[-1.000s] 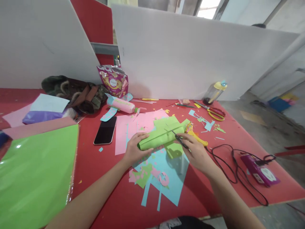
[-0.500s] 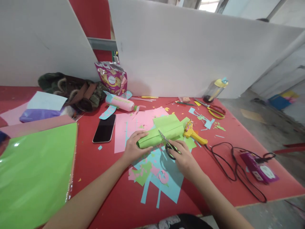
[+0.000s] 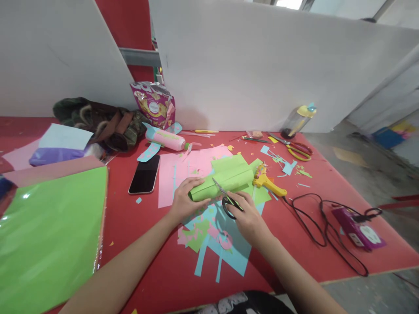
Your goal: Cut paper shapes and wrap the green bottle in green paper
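My left hand grips the near left end of a rolled green paper tube, fingers over the top and thumb below. In my right hand is a pair of small scissors with dark handles, the fingers closed round them. Their tips lie over the tube's side, pointing up and left; whether they touch the paper I cannot tell. Beneath the tube lie a pink sheet, flat green paper and a cut blue sheet with scraps on it.
A yellow glue gun lies right of the tube, its cord running to a purple power box. At left are a phone and a pack of green paper. Behind stand a pink paper plane, large scissors and a bottle.
My right hand has moved slightly left with the scissors, so their tips sit nearer my left hand. The left hand keeps its hold on the tube.
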The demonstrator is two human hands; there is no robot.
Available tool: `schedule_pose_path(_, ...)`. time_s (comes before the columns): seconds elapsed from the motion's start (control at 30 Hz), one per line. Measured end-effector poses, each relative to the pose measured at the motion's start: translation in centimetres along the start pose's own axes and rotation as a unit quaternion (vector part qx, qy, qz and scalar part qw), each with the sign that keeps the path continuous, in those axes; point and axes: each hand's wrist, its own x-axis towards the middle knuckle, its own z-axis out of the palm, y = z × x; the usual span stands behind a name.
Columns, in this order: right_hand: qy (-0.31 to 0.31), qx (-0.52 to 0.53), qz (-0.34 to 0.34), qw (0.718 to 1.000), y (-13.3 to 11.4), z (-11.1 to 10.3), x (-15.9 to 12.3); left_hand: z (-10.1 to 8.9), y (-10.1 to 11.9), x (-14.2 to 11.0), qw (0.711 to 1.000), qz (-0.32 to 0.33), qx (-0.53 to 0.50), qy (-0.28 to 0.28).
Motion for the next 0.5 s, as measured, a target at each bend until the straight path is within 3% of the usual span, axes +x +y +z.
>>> schedule_pose_path(0.2, -0.003, 0.015, -0.032, 0.999, -0.4, -0.3, -0.1, 0.1, -0.2, 0.0, 1.0, -0.007, -0.006, 0.001)
schedule_pose_path(0.37, 0.008, -0.017, -0.015, 1.0, -0.2, 0.1, 0.8, 0.1, -0.3, 0.0, 1.0, -0.008, -0.003, 0.001)
schedule_pose_path(0.5, -0.021, -0.021, -0.025, 0.999, -0.6, 0.8, 0.3, 0.0, -0.1, 0.1, 1.0, -0.021, 0.001, 0.001)
